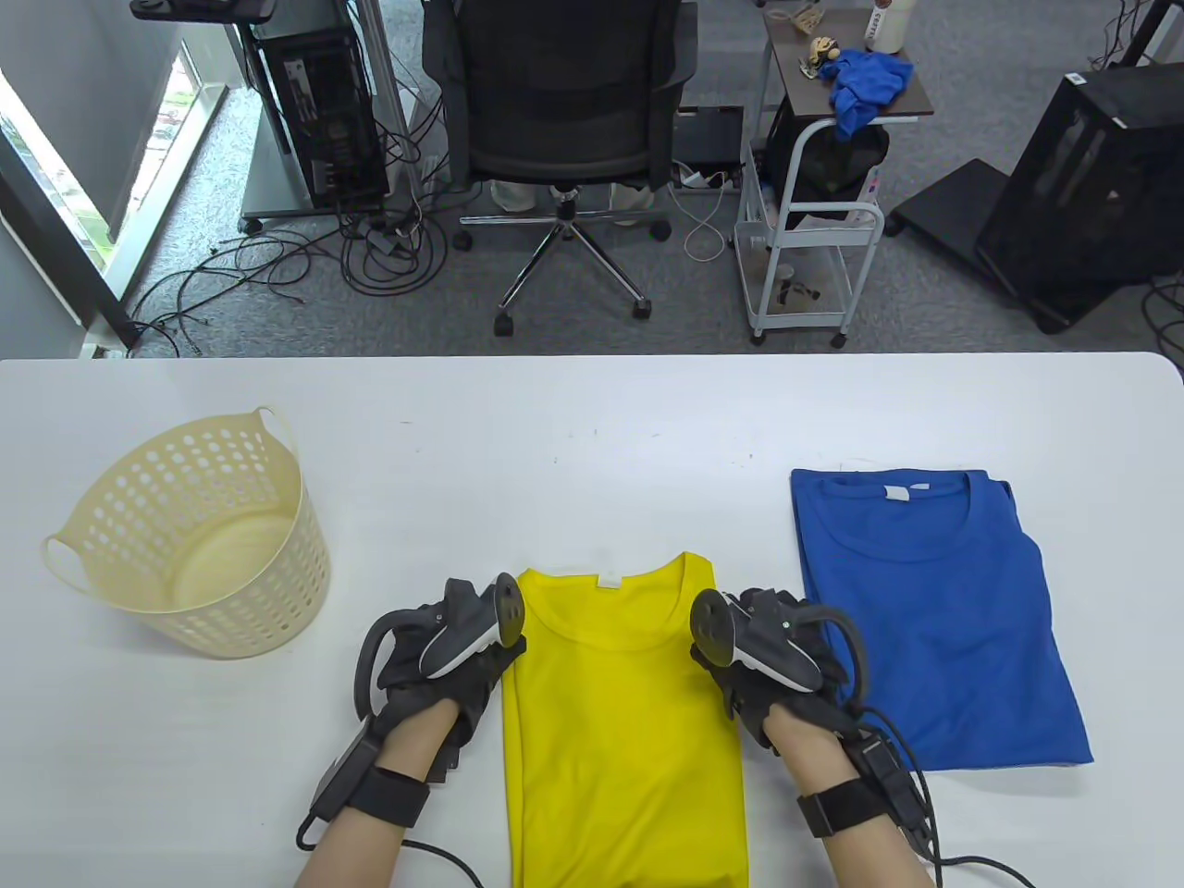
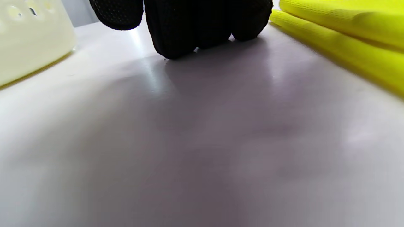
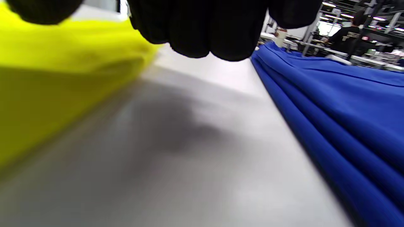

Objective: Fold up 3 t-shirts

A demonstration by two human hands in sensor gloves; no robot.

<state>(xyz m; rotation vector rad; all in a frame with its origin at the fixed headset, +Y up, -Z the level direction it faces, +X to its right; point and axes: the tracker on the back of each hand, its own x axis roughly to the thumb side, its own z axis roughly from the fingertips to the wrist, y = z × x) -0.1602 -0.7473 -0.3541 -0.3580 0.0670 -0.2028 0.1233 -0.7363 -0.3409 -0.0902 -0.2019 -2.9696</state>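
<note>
A yellow t-shirt [image 1: 624, 731] lies flat near the front edge of the white table [image 1: 592, 416], folded into a long narrow strip with its collar away from me. My left hand [image 1: 476, 661] sits at its left edge. In the left wrist view the gloved fingertips [image 2: 189, 28] rest on the bare table beside the shirt [image 2: 347, 34] and hold nothing. My right hand [image 1: 740, 661] sits at the shirt's right edge. Its fingers [image 3: 205, 28] hang over the table between the yellow shirt [image 3: 47, 78] and a folded blue t-shirt [image 1: 934, 629], which also shows in the right wrist view [image 3: 341, 104].
A cream perforated basket [image 1: 199, 536] stands on the table at the left, and its wall shows in the left wrist view [image 2: 28, 41]. Beyond the far edge are an office chair [image 1: 564, 102] and a cart with a blue cloth [image 1: 865, 83].
</note>
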